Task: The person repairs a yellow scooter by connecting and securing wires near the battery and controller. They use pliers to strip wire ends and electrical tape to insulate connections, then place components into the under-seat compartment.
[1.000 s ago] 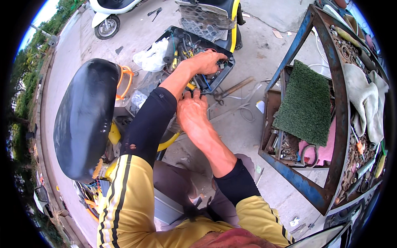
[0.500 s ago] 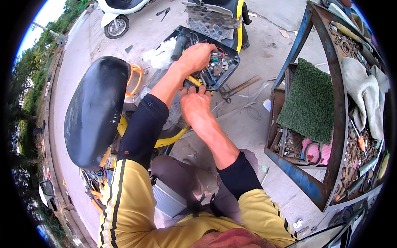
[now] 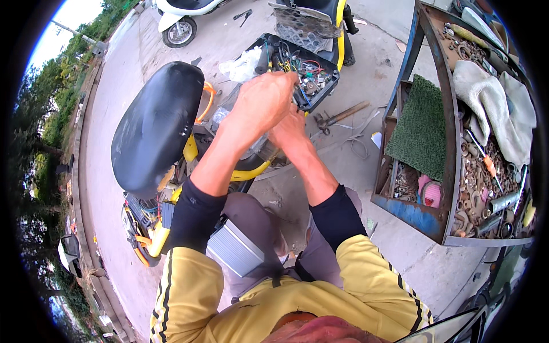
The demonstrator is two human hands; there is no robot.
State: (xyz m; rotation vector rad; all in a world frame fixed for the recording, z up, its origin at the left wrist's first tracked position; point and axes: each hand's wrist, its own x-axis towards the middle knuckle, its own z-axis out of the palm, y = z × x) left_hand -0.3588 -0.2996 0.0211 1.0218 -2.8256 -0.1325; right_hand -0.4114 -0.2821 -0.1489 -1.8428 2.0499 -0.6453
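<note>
My left hand (image 3: 260, 103) is closed, its knuckles up and its fingers curled toward the near edge of a black tray (image 3: 328, 90). Close against it, partly covered by it, is my right hand (image 3: 287, 128), fingers bent in the same spot. Whatever they pinch is hidden. Small electrical parts and coloured wires (image 3: 311, 67) fill the tray. A clear plastic bag (image 3: 243, 65) lies at its left. Under my forearms runs a yellow scooter frame (image 3: 251, 172), with its black seat (image 3: 154, 128) to the left. A silver finned box (image 3: 235, 249) rests by my thigh.
A hammer (image 3: 346, 112) lies on the ground right of the tray, beside a loose pale strap (image 3: 359, 146). Further right, a rusty metal rack (image 3: 412, 214) holds green turf matting (image 3: 420, 128), rags (image 3: 486, 100) and many metal parts. A white scooter (image 3: 178, 30) stands far left.
My left hand has drawn back from over the tray's parts toward me and come together with my right hand at the near edge. The whole view has shifted slightly.
</note>
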